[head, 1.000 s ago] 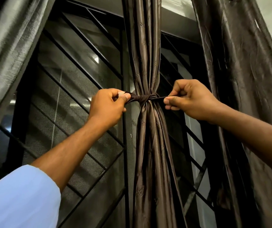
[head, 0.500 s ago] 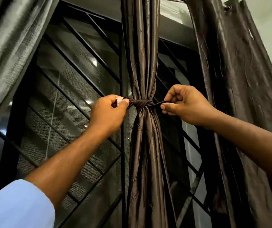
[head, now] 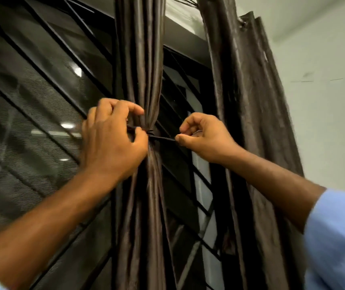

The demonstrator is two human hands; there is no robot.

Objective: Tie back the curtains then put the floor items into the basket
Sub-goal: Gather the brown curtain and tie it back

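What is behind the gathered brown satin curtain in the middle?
Behind the gathered brown satin curtain stand the black metal window grille and its dark glass panes. The curtain covers whatever lies directly behind it.

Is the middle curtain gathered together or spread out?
Gathered. A tie cinches the middle curtain into a narrow waist, held by the left hand and right hand.

Gathered curtain point(head: 140, 59) centre, in front of window grille point(head: 48, 84). Tie point(head: 163, 138) around curtain at mid-height. Left hand point(head: 111, 141) left of knot, right hand point(head: 204, 137) right, pinching tie end. Second curtain point(head: 248, 101) further right, wall point(head: 324, 101) beyond
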